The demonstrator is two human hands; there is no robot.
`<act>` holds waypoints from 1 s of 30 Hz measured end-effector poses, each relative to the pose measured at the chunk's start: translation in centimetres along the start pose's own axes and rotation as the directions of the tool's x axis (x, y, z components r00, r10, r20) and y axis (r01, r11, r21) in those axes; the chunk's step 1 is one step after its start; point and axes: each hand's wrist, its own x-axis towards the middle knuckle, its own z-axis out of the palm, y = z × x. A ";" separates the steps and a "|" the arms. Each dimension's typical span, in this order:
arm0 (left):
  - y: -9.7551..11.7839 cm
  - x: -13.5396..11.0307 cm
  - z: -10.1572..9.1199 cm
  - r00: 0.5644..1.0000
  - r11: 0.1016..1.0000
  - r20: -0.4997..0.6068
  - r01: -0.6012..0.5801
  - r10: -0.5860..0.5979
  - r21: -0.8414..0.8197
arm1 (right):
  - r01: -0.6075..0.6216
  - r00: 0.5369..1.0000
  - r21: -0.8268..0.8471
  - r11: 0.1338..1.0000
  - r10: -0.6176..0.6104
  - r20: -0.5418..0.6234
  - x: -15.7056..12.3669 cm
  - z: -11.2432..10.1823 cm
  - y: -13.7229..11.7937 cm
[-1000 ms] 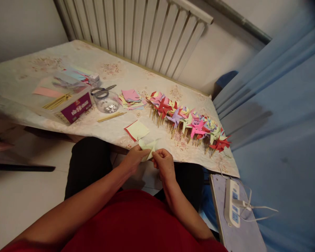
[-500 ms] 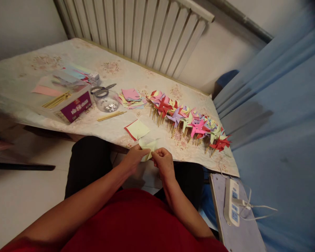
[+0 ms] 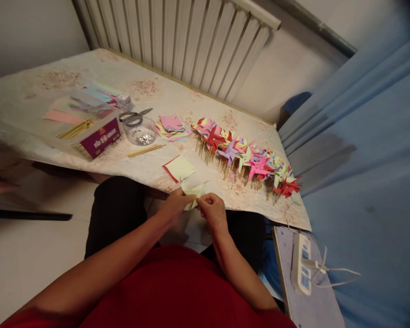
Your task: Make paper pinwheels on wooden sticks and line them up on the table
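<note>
Hidden parts first: the fingers of the left hand (image 3: 175, 203) pass behind the pale green paper (image 3: 193, 189), with only the thumb plain on top. The right hand (image 3: 212, 210) has its lower fingers curled under; whether anything small sits in its pinch cannot be determined. Both forearms are cut off by the lower frame edge. A blurred shape at the left frame edge cannot be identified.

The paper is grasped by both hands, left thumb pressing its face, right thumb and forefinger pinching its lower right side. It is held at the near edge of the table (image 3: 140, 171). Its surface is matt and light, with corners raised and bent inward; the exact folds are too small to read.

Just beyond it, near the same edge, lies a pale sheet (image 3: 181, 168) with a red sheet (image 3: 170, 172) showing beneath. Pinwheels (image 3: 258, 167) form a band towards the right near corner, the rear ones overlapped. Left of the sheets lie sticks (image 3: 146, 151), a clear bowl (image 3: 141, 133) and scissors (image 3: 133, 118).
</note>
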 end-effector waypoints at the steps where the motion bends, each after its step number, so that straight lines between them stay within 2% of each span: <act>1: 0.0 0.0 0.0 1.000 1.000 -0.003 -0.017 0.017 0.000 | -0.001 1.000 -0.005 1.000 0.001 -0.001 0.0 0.0 0.0; 14: -0.1 0.0 -0.2 0.998 0.989 -0.022 -0.056 0.060 0.136 | 0.020 1.000 -0.062 0.998 -0.018 0.026 -0.1 -0.4 0.1; 17: 0.8 -0.1 -0.5 0.998 0.983 0.029 -0.057 0.052 0.177 | 0.107 0.994 -0.100 0.989 -0.108 -0.009 0.5 -1.8 -0.4; 20: 1.9 0.0 -1.2 0.993 0.966 0.113 -0.055 0.027 0.254 | 0.289 0.954 -0.235 0.928 -0.300 -0.013 1.3 -4.0 -2.0; 22: 2.4 0.3 -1.6 0.981 0.938 0.192 -0.061 -0.006 0.341 | 0.424 0.904 -0.333 0.843 -0.418 0.091 1.8 -5.1 -3.3; 24: 2.5 0.7 -1.8 0.968 0.885 0.251 -0.092 -0.029 0.457 | 0.525 0.850 -0.380 0.761 -0.451 0.272 2.1 -5.6 -4.4; 27: 2.5 1.1 -1.8 0.952 0.779 0.305 -0.186 -0.007 0.599 | 0.582 0.793 -0.423 0.695 -0.369 0.484 2.3 -5.1 -5.1; 30: 2.8 1.1 -1.6 0.931 0.705 0.365 -0.266 0.011 0.658 | 0.521 0.809 -0.483 0.703 -0.228 0.541 2.3 -3.9 -4.9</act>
